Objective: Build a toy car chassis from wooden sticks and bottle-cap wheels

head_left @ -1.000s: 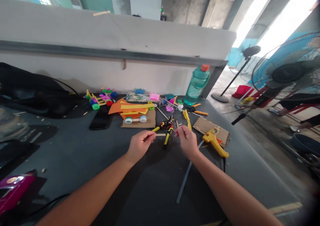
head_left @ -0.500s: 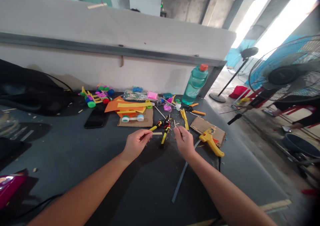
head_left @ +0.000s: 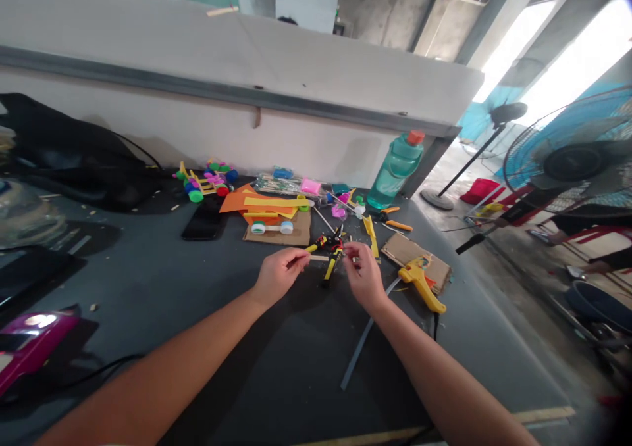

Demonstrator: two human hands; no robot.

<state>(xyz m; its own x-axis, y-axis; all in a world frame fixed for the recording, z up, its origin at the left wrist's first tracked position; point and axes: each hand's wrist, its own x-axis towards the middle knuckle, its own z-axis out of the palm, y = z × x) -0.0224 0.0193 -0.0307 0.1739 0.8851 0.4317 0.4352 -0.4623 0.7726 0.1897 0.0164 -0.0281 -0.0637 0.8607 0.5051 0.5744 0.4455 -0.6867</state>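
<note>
My left hand (head_left: 279, 273) is closed in a pinch on a short wooden stick (head_left: 317, 258) that points right. My right hand (head_left: 364, 273) is closed too, its fingertips pinched near the stick's far end; what it holds is too small to make out. Both hands hover just above the dark table (head_left: 197, 314). Yellow-and-black handled pliers (head_left: 330, 248) lie right behind the stick, between the hands. A yellow glue gun (head_left: 421, 283) rests on the table just right of my right hand.
Cardboard (head_left: 284, 234) with an orange-and-yellow craft piece, a black phone (head_left: 200, 225), colourful bottle-cap toys (head_left: 207, 181), a teal water bottle (head_left: 395, 170) and a grey strip (head_left: 363, 344) lie about. A black bag (head_left: 69, 156) sits left, a pink object (head_left: 29, 350) near left, fans stand right.
The view has shifted slightly. My right hand has moved a little left, closer to the end of the stick held by my left hand.
</note>
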